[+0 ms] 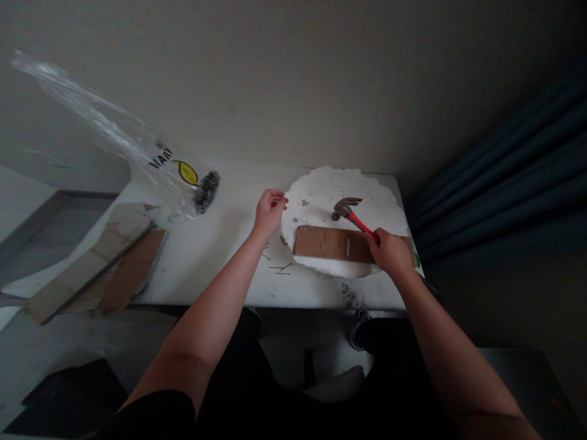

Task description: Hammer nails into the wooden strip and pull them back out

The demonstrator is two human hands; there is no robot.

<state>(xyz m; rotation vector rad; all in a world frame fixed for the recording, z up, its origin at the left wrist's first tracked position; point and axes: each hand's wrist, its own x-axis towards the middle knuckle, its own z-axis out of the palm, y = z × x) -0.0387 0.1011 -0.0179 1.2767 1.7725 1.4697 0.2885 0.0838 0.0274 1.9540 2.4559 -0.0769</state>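
Observation:
My right hand point(389, 249) is wrapped round the red handle of a claw hammer point(356, 221), whose dark metal head hangs over a white round slab with a ragged edge point(321, 189). Below the hammer, a brown cardboard strip point(332, 244) lies across the slab, with a row of small marks along its left end. My left hand point(270, 209) is just off the slab's left edge, thumb and fingers pinched together; anything between them is too small to make out. Several loose nails point(282, 269) lie on the white table point(229, 263) below that hand.
A clear plastic bag point(151, 159) holding dark small pieces stands at the table's back left. Flat boards point(114, 263) overhang the left front edge. Dark crumbs point(352, 296) lie near the front edge. A wall point(275, 85) rises behind, and a dark curtain point(499, 146) hangs right.

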